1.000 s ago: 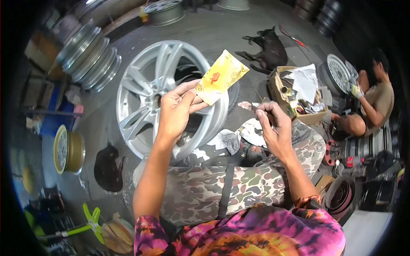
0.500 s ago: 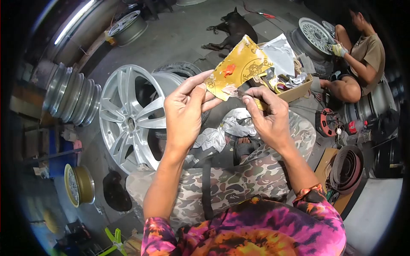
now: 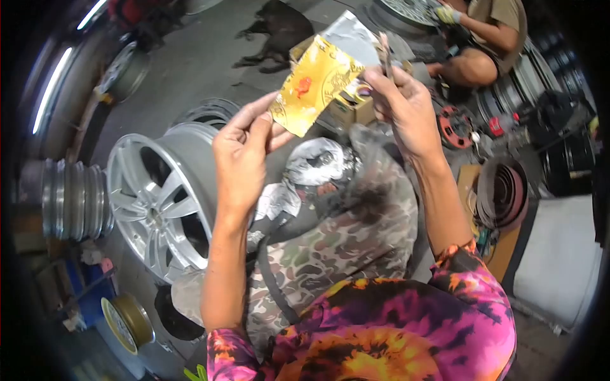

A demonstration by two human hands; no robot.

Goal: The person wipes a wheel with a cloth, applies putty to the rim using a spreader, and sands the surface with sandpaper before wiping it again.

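My left hand [image 3: 244, 149] pinches the lower left edge of a yellow printed sheet [image 3: 321, 92] between thumb and fingers. A small red-orange blob [image 3: 303, 87] sits on the sheet's face. My right hand [image 3: 406, 105] is closed around a slim, spatula-like tool [image 3: 385, 56], held upright with pinkish paste at its tip. The right thumb and fingertips are right at the sheet's right corner. Both hands are raised in front of my camouflage-covered lap [image 3: 337, 247].
A large silver alloy wheel [image 3: 152, 219] stands left, near stacked rims [image 3: 76, 200]. Ahead are a cardboard box [image 3: 352, 113] and a lying black dog [image 3: 279, 35]. At upper right a person [image 3: 489, 44] in gloves works on a wheel [image 3: 406, 9]. Coiled abrasive strips [image 3: 502, 190] lie right.
The tool has lifted off the sheet's lower corner and now points upward with paste on its tip. The right hand has risen to the sheet's right corner. The view has turned.
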